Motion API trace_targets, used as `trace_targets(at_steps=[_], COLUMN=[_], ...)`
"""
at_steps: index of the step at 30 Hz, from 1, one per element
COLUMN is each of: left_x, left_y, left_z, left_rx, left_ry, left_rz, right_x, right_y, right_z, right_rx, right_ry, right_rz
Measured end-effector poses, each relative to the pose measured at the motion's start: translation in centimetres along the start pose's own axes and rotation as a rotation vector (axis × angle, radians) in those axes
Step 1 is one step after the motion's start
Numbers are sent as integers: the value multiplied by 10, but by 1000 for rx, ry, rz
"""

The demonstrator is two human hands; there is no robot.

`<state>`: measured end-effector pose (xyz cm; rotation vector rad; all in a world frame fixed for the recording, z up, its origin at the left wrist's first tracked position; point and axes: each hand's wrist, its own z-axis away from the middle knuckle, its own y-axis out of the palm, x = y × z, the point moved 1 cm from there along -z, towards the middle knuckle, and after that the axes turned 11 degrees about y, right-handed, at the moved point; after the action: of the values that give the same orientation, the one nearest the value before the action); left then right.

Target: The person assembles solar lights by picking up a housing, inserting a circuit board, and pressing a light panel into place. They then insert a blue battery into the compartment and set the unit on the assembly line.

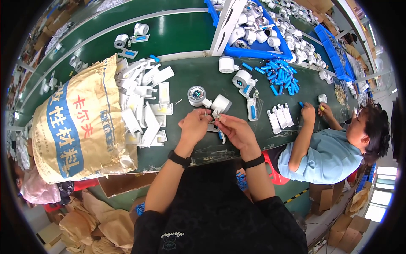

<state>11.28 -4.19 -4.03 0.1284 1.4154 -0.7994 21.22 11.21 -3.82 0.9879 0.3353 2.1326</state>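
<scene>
At the bench's near edge I hold a white lamp assembly with two round heads. One lamp head (196, 95) faces up and shows its dark round inside; the other white head (221, 104) lies on its side. My left hand (196, 126) is closed, its fingertips pinching at the joint below the heads. My right hand (237, 130) pinches a small part beside it, too small to make out. Under the fingers a piece with a blue cell (221, 136) partly shows. A similar lamp assembly (242, 79) with a blue battery (253, 111) lies to the right.
A paper sack (80, 122) and white plastic housings (146, 99) fill the left. Blue batteries (281, 75) are heaped at right, near white brackets (279, 118). A blue tray (258, 51) of lamp heads stands behind. A co-worker (325, 144) sits at right, hands on the bench.
</scene>
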Motion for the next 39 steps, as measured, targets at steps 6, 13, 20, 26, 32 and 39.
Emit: trace_targets(at_steps=[6,13,20,26,32,39], left_x=[0,-2,-1,4,0,-1], left_y=[1,-1,0,4,2,-1], left_z=[-1,-1,0,0,-2,-4], left_rx=[-2,-5,-12,-6,-1,0], left_ry=[-7,-10,-14,-13,-6,-7], left_rz=[1,15,19,-13,-46,-37], right_x=[-5,-3,-3,-8,-8,-6], right_y=[-7,-8,-7,-10,-10,-7], right_z=[-5,-4,-4,-7,-9,-11], right_rx=[54,83,95,63,59,69], right_ry=[31,44,60,39,30,40], right_rz=[-86,-72,-132,-119,-109,-110])
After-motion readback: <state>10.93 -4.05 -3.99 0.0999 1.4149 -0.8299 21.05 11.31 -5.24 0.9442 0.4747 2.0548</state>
